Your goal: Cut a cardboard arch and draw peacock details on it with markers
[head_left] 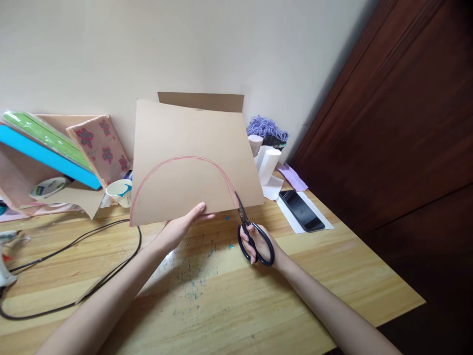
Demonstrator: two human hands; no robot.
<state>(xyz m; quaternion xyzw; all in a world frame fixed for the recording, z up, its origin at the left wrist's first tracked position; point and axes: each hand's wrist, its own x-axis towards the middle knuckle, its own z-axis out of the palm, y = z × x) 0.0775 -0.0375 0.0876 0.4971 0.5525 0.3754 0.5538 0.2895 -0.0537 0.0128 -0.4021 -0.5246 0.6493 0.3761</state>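
Ahead of you, a plain, pale wall (92, 49) rises behind a wooden table (258, 315) with light, yellowish grain; dark and blue-green stains (195, 283) mark the top in front of you. To your right stands dark reddish-brown wood panelling (406, 123), its edge slanting across your view. Soft light falls on the wall, dimming toward the panelling.

Soft light; upper right corner seems murky.

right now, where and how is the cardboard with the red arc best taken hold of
The cardboard is probably best pinched at its near edge, from the person's side, as the left hand does: it is thin, and that spot lies inside the red arc, left of the scissors.
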